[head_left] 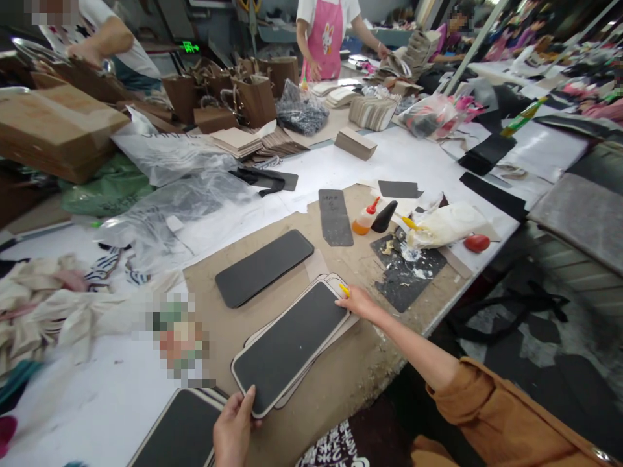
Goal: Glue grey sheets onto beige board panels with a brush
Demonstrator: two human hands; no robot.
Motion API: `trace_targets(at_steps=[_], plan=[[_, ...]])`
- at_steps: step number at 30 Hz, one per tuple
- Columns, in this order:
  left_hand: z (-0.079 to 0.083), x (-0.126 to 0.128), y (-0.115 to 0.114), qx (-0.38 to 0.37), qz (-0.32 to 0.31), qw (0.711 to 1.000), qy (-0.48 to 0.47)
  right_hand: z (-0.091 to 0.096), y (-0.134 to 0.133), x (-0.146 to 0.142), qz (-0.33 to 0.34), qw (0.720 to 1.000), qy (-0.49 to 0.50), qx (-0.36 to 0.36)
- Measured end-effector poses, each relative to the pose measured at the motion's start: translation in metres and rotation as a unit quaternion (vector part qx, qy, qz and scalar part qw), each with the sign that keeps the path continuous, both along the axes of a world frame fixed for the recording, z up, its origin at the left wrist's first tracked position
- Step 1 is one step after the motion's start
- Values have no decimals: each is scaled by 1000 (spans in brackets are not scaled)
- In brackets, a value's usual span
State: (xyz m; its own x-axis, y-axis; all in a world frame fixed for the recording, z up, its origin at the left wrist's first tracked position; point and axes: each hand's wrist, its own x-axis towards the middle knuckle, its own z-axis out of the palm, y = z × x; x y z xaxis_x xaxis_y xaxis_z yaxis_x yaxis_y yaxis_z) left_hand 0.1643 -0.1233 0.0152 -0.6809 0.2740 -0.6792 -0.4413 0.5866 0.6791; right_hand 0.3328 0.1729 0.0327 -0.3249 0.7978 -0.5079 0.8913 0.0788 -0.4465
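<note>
Your rolled brown cloth sleeve (506,405) at lower right belongs clear of the dark-faced, pale-edged oblong panel (293,347) at lower centre, best held level by your left hand (234,425), fingers clamped on its lower-left end, and right hand (359,303), fingers pinching its upper-right end.

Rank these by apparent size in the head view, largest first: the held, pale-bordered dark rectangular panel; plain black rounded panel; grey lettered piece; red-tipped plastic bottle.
1. Held pale-bordered panel (nearness may enlarge it)
2. Plain black panel
3. Grey lettered piece
4. Red-tipped bottle
</note>
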Motion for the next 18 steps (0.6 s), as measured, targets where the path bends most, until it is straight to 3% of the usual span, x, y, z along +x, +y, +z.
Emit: trace_targets(at_steps=[9, 18], plan=[[6, -2, 7, -14, -7, 1000, 12, -5, 2, 2, 14, 1000, -12, -5], [14, -5, 11, -10, 13, 1000, 2, -7, 7, 8, 7, 998, 58, -38]])
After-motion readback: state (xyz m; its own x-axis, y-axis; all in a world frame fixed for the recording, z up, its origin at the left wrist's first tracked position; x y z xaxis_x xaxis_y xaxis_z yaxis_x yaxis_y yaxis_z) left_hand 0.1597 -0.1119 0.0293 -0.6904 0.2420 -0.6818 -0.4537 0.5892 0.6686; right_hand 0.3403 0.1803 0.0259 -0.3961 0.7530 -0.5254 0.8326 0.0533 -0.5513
